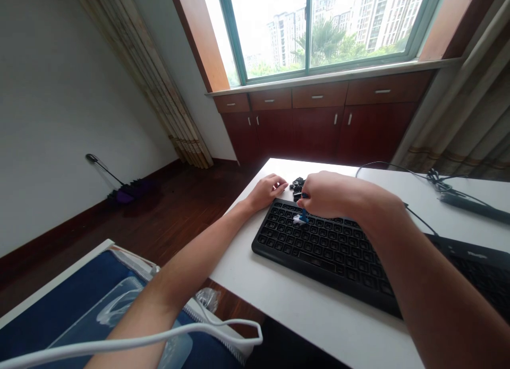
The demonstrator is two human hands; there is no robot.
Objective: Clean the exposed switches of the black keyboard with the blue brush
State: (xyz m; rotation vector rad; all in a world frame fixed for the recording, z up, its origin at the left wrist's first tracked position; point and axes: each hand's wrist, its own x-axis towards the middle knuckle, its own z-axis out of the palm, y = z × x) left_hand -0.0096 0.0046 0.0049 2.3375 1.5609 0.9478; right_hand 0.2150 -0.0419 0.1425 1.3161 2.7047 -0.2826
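The right hand (324,195) is pinching a blue tool (303,216) against the black keyboard (319,249); the left hand (268,191) is resting loosely curled on the table (279,294) beside loose keycaps (297,186).

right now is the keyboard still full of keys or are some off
Cannot tell: the black keyboard looks fully keyed, yet small black pieces lie behind it and the right hand holds a blue tool.

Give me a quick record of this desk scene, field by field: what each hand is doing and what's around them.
left hand: rests on the white table, fingertips near a small pile of black keycaps
right hand: holds a blue tool down on the black keyboard
second keyboard: at right edge
cables: at table's far right
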